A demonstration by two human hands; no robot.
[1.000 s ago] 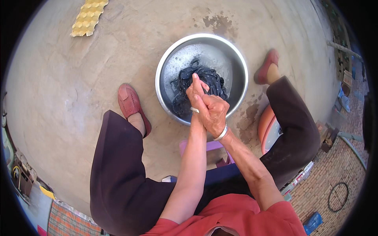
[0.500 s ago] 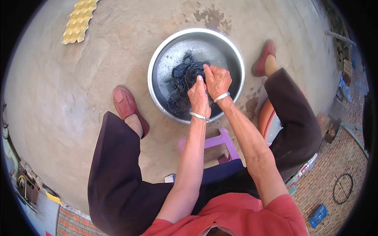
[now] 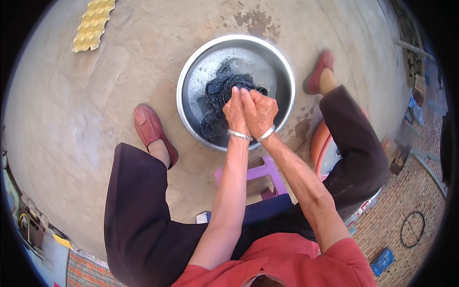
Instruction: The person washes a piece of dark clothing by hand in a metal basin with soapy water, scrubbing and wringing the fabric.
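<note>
A wet, dark, dotted cloth (image 3: 219,91) lies bunched in soapy water inside a wide metal basin (image 3: 183,98) on the ground between my feet. My left hand (image 3: 236,115) is closed on the cloth, thumb on top. Right beside it, my right hand (image 3: 261,111) grips the same cloth, and the two fists touch along their thumbs. Folds of cloth spill out in front of my knuckles and to the left, partly in the water. The fingers curled beneath are hidden from view.
Between my knees stands a purple plastic stool (image 3: 268,168). An orange tub (image 3: 321,143) with pale liquid sits by my right leg. A yellow egg tray (image 3: 94,25) lies at the far left. Brick paving at the lower right holds a blue bag (image 3: 382,261) and a black hoop (image 3: 412,229).
My hands have drawn together from a staggered position, the right one coming back toward me beside the left. The cloth's folds have shifted under them. Both hands keep their grip.
</note>
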